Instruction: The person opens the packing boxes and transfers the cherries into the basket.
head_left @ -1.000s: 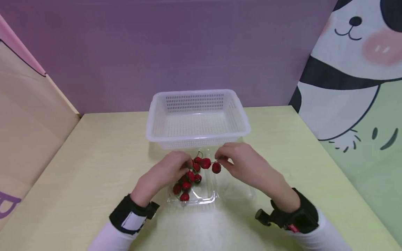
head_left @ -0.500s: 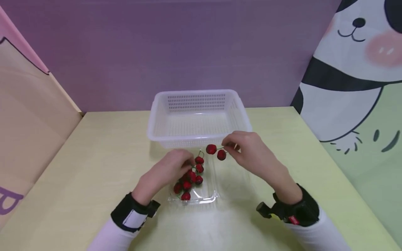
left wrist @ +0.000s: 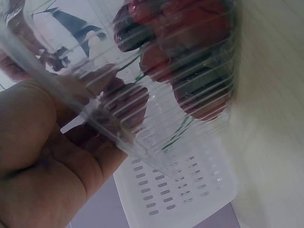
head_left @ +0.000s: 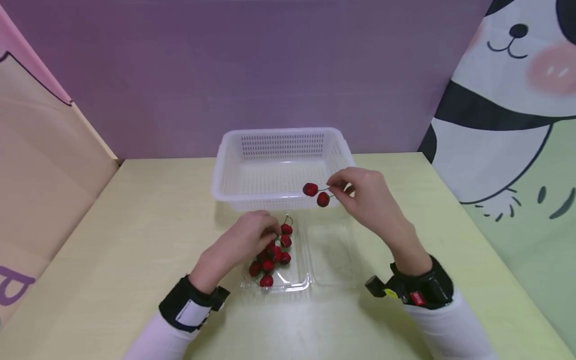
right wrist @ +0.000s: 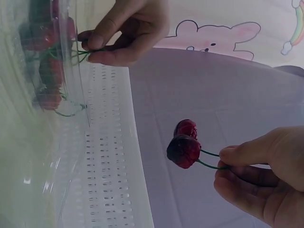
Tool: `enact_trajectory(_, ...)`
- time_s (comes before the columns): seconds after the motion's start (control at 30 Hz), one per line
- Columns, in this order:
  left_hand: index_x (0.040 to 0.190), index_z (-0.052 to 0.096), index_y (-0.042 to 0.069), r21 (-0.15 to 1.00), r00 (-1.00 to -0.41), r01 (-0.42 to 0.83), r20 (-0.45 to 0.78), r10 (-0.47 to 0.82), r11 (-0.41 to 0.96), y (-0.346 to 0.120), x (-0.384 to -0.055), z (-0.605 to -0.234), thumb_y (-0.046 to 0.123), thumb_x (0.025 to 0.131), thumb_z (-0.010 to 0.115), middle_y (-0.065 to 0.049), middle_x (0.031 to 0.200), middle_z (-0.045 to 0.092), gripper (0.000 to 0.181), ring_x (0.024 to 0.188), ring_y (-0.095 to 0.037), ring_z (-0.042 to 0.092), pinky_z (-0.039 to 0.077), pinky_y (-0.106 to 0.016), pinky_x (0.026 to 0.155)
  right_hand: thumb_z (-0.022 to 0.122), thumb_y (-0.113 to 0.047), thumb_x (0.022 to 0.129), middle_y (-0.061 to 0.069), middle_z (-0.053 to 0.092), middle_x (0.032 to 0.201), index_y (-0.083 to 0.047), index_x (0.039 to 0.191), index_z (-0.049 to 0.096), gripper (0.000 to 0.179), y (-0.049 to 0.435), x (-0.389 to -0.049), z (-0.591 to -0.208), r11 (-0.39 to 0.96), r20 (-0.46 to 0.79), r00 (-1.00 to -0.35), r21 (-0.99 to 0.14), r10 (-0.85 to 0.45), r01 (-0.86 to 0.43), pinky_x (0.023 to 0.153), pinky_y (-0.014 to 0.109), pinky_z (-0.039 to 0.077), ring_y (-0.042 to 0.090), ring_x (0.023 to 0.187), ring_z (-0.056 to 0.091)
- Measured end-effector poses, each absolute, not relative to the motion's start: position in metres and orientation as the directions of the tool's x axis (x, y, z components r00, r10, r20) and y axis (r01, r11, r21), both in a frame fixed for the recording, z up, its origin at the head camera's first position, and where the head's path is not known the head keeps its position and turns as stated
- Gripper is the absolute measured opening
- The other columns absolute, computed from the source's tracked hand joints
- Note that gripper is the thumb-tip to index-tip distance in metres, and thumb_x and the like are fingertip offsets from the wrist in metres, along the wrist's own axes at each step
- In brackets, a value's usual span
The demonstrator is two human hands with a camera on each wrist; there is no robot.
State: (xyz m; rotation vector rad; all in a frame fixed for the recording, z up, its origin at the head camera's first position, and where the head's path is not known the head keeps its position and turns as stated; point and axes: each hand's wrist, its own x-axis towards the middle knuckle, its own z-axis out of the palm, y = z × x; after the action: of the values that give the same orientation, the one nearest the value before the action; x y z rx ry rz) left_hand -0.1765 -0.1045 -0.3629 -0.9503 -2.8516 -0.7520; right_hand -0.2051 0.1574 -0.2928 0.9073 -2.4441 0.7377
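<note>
My right hand [head_left: 369, 200] pinches the green stems of two red cherries [right wrist: 184, 151], which dangle over the front right rim of the white basket [head_left: 217, 175]. My left hand [head_left: 247, 237] reaches into the clear plastic box [head_left: 297, 286]. Between its thumb and finger it pinches several green cherry stems [right wrist: 81, 54], as the right wrist view shows. Red cherries [head_left: 268, 265] lie heaped in the box beside and below that hand. Through the ribbed clear wall, the left wrist view shows more cherries [left wrist: 202, 90] close up.
The box's clear lid [head_left: 333, 255] lies folded out to the right on the pale table [head_left: 148, 225]. Behind the table stands a purple backdrop [head_left: 279, 65], with a panda-printed panel [head_left: 495, 160] at the right.
My right hand has lifted two cherries by their stems out of the box, up and away to the basket's front right rim. The left hand has stayed nearly still at the box.
</note>
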Motion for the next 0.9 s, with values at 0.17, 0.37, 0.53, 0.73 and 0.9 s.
enact_trajectory(0.17,0.088,0.072,0.007,0.434,-0.808,0.580,0.205,0.552,0.689,-0.105,-0.176,-0.364,0.001,0.087,0.071,0.005,0.082,0.060,0.007,0.078,-0.013,0.056,0.046,-0.022,0.072,0.075,0.003,0.083,0.001,0.067,0.086,-0.003,0.091,0.072,0.010,0.161,-0.214,-0.293,0.655,0.593,-0.697,-0.345,-0.403,-0.672,0.065,0.026,0.052,0.015,0.074,0.064)
enact_trajectory(0.37,0.089,0.072,0.008,0.443,-0.815,0.571,0.202,0.543,0.691,-0.106,-0.177,-0.364,0.001,0.087,0.072,0.005,0.083,0.059,0.007,0.079,-0.012,0.056,0.046,-0.021,0.072,0.074,0.003,0.084,0.003,0.068,0.087,-0.001,0.091,0.072,0.009,0.165,-0.222,-0.294,0.661,0.607,-0.709,-0.371,-0.359,-0.652,0.067,0.027,0.053,0.016,0.077,0.065)
enact_trajectory(0.53,0.089,0.072,0.008,0.439,-0.816,0.570,0.204,0.541,0.694,-0.106,-0.177,-0.363,0.001,0.087,0.072,0.005,0.083,0.060,0.007,0.079,-0.013,0.056,0.046,-0.021,0.071,0.074,0.004,0.083,0.003,0.069,0.088,0.000,0.092,0.073,0.010,0.169,-0.229,-0.293,0.671,0.629,-0.710,-0.380,-0.317,-0.637,0.068,0.028,0.053,0.017,0.078,0.066)
enact_trajectory(0.73,0.091,0.072,0.007,0.446,-0.826,0.554,0.188,0.532,0.703,-0.105,-0.176,-0.361,0.002,0.088,0.072,0.005,0.085,0.059,0.007,0.080,-0.013,0.056,0.046,-0.020,0.071,0.074,0.004,0.084,0.006,0.070,0.087,0.000,0.092,0.075,0.009,0.174,-0.236,-0.293,0.690,0.642,-0.718,-0.392,-0.269,-0.609,0.069,0.029,0.054,0.019,0.078,0.067)
enact_trajectory(0.9,0.091,0.072,0.007,0.440,-0.822,0.560,0.191,0.537,0.702,-0.105,-0.175,-0.362,0.001,0.088,0.072,0.004,0.085,0.059,0.006,0.080,-0.013,0.056,0.046,-0.019,0.070,0.073,0.005,0.085,0.007,0.069,0.087,0.000,0.092,0.075,0.009,0.178,-0.241,-0.295,0.709,0.636,-0.732,-0.396,-0.246,-0.583,0.070,0.033,0.054,0.022,0.079,0.066)
